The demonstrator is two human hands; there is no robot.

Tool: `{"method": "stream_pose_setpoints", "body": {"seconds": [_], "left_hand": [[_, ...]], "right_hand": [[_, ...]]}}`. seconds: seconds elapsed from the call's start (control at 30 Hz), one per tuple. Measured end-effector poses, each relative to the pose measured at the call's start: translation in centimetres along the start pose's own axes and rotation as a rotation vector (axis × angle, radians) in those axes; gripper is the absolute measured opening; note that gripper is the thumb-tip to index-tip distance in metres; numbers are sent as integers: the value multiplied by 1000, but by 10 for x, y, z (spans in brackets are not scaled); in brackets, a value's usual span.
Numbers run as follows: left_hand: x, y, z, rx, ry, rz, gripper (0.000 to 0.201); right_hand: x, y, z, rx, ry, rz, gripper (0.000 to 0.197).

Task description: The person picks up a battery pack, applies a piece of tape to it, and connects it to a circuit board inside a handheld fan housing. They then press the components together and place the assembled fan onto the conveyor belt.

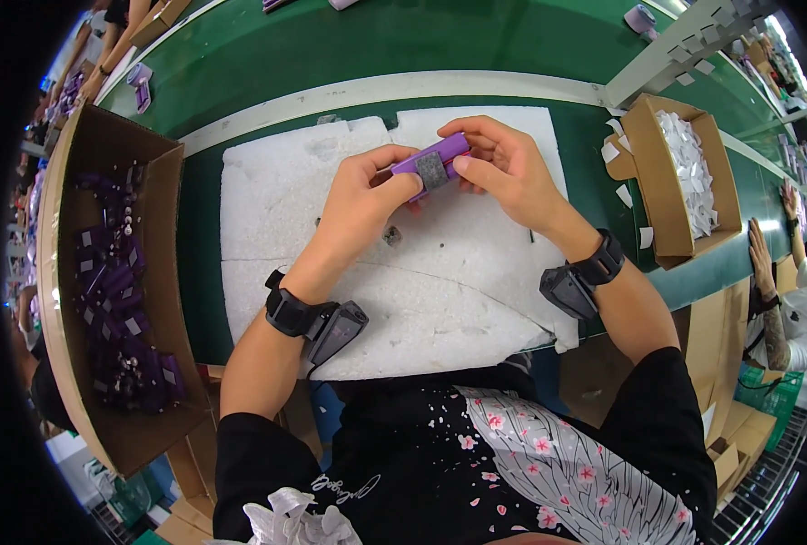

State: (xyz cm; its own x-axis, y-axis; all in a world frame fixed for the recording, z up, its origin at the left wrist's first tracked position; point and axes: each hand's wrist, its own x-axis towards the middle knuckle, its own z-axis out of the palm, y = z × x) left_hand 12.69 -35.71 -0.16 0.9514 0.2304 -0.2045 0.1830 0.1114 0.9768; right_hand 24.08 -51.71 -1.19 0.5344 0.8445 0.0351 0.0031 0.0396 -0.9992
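Between both hands I hold a purple cylindrical part (457, 143) over the white foam board (285, 200). A grey fuzzy patch (431, 170) wraps across its middle, and a bit of red shows beside my right thumb. My left hand (367, 193) grips the lower left end, thumb on top. At the upper right end my right hand (510, 173) closes, its thumb pressed near the patch. The part tilts up toward the right. Fingers behind it are partly hidden.
At left stands a cardboard box (165, 227) with several purple parts inside. A smaller box (644, 136) of white slips sits at right. Beyond a pale rail (403, 86) runs a green belt (403, 45) carrying purple devices. Another person's hand (760, 250) rests at far right.
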Motion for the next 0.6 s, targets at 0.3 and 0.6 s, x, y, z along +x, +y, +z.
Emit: {"method": "stream_pose_setpoints", "body": {"seconds": [0.3, 0.6], "left_hand": [[-1, 4, 2, -32, 10, 0, 28], [-1, 4, 1, 73, -23, 7, 28]], "right_hand": [[1, -4, -1, 21, -7, 44, 32], [1, 0, 0, -65, -31, -6, 32]]}}
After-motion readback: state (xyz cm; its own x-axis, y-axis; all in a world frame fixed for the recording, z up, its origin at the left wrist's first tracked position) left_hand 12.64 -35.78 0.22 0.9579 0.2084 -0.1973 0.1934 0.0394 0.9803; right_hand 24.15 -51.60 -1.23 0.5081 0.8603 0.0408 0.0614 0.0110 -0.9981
